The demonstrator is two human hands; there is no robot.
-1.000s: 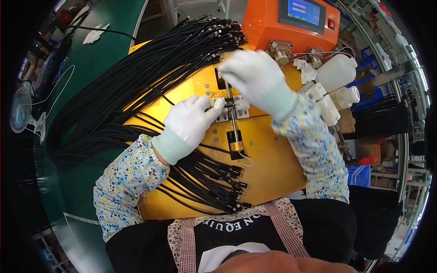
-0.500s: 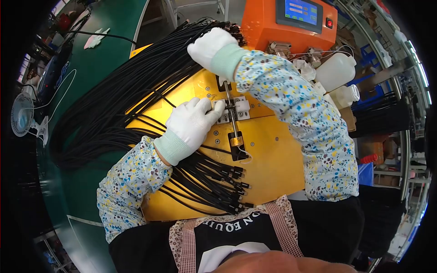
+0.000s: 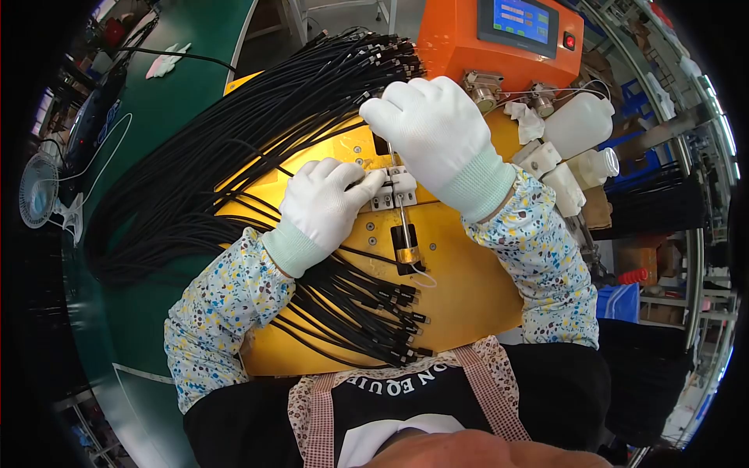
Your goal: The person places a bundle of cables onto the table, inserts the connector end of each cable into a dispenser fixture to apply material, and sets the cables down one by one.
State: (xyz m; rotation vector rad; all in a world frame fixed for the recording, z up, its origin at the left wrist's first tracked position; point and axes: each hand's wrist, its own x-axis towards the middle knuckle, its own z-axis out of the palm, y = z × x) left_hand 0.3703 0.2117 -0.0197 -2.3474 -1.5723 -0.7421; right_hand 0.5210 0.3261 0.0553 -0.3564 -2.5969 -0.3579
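Observation:
My left hand [image 3: 318, 204], in a white glove, is closed at the left side of a small white clamp block [image 3: 402, 187]. Its thumb and forefinger pinch the end of a black cable whose dark tip lies across the block. My right hand [image 3: 433, 139], gloved too, is curled closed above and to the right of the block. A thin black cable runs up to its thumb and fingertips; the end is hidden by the glove. The big bundle of black cables [image 3: 257, 117], with metal plugs at its far end, lies beyond and left of both hands.
A yellow metal plate [image 3: 468, 288] carries the block and a metal rod [image 3: 402, 214]. More plug-ended cables [image 3: 367, 300] lie near my body. An orange machine [image 3: 460, 47] with a screen stands at the back, white bottles [image 3: 579, 123] at right, a small fan [image 3: 37, 193] at left.
My right hand has moved from the plug ends of the bundle toward me and to the right, over the rod. My left hand stays at the block, shifted only slightly.

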